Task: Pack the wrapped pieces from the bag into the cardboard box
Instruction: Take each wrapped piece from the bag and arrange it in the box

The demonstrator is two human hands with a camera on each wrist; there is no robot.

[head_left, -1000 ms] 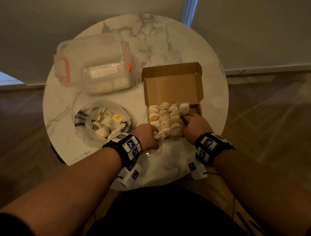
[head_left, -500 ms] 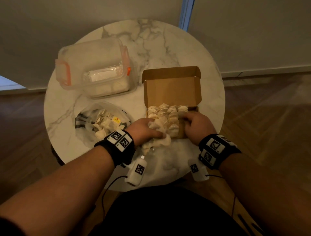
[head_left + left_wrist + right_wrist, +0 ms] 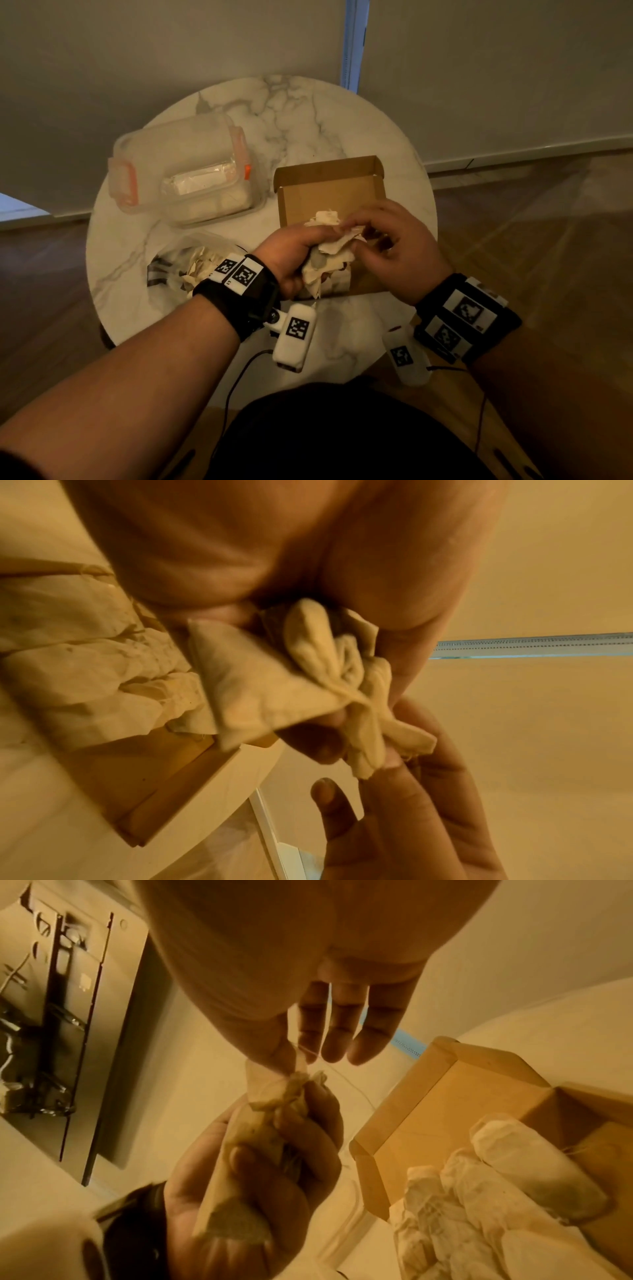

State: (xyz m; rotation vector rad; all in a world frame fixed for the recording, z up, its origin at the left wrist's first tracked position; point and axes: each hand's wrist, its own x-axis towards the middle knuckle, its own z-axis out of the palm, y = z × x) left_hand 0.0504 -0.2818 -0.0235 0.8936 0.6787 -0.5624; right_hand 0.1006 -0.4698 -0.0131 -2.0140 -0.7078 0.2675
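Left hand point(image 3: 294, 253) grips a bunch of pieces point(image 3: 325, 260) above the box point(image 3: 329, 192), right fingers point(image 3: 356, 224) pinching its far tip.

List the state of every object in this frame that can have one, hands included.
Cardboard box: lid open, rows of wrapped pieces inside.
Wrapped pieces: lying side by side in the box.
Held piece: lifted above the box, gripped by the left hand.
Right hand: pinches the held piece's twisted end.
Bag: open, more pieces inside.
Plastic container: lid on; whether its orange clips are latched cannot be told.
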